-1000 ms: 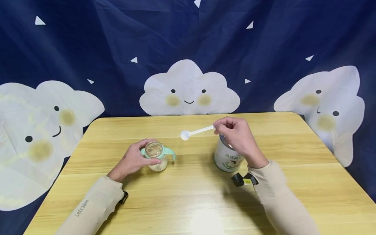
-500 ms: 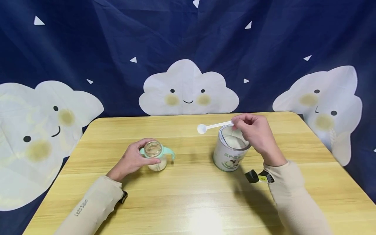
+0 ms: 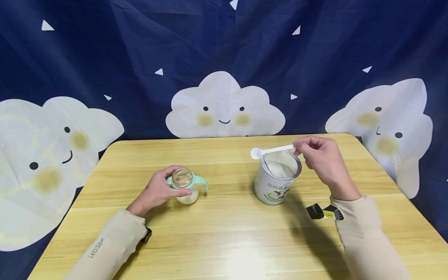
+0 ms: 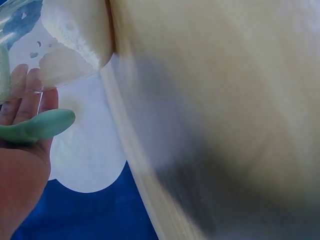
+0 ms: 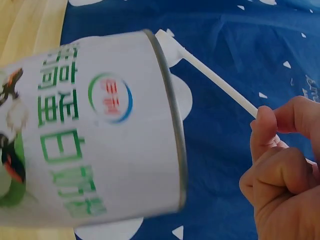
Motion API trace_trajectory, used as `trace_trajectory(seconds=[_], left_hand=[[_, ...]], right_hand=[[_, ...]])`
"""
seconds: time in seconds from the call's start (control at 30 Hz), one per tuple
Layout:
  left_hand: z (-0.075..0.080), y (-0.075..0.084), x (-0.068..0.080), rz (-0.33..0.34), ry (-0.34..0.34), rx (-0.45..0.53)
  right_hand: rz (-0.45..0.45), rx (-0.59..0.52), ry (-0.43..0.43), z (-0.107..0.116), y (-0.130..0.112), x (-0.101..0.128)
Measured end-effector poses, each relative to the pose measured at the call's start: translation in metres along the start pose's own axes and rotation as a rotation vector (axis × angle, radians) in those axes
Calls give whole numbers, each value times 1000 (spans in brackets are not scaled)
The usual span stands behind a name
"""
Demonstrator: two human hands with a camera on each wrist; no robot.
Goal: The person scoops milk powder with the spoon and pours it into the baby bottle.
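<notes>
My left hand (image 3: 159, 190) grips a baby bottle (image 3: 188, 197) that stands on the table, thumb in front and fingers behind. The bottle has no cap on, mint-green handles, and pale powder inside; one green handle (image 4: 52, 123) shows close in the left wrist view. My right hand (image 3: 323, 161) pinches the handle end of a white measuring scoop (image 3: 278, 149). The scoop's bowl lies over the far left of the rim of an open milk powder can (image 3: 274, 190). White powder fills part of the can. In the right wrist view the scoop (image 5: 220, 82) extends past the can's rim.
The wooden table (image 3: 224, 233) ends at a dark blue curtain (image 3: 140, 46) printed with smiling clouds. Between the bottle and the can lies a stretch of bare wood. A black wrist camera (image 3: 323, 212) hangs below the right sleeve.
My right hand has moved right with the scoop, from left of the can to over its far rim, uncovering the can's opening. The left hand and bottle stay in place.
</notes>
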State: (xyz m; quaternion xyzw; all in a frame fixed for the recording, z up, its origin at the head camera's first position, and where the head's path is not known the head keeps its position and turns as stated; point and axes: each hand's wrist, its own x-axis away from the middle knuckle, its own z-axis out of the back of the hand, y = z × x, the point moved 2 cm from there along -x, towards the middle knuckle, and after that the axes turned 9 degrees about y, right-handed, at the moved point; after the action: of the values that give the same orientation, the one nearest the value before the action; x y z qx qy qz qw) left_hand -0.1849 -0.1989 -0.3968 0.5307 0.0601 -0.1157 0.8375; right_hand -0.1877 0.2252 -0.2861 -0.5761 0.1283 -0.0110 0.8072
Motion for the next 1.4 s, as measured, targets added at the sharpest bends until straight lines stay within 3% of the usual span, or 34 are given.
trace_trajectory(seconds=[0.6, 0.93, 1.13, 1.4], left_hand=[[0, 1, 0, 7, 1, -13], [0, 0, 0, 12, 1, -11], [0, 0, 1, 16, 1, -4], [0, -1, 0, 13, 7, -6]], right_hand=[[-36, -91, 29, 29, 10, 3], [-20, 33, 50, 34, 21, 3], [37, 175, 19, 28, 26, 2], [64, 248, -24, 20, 36, 0]])
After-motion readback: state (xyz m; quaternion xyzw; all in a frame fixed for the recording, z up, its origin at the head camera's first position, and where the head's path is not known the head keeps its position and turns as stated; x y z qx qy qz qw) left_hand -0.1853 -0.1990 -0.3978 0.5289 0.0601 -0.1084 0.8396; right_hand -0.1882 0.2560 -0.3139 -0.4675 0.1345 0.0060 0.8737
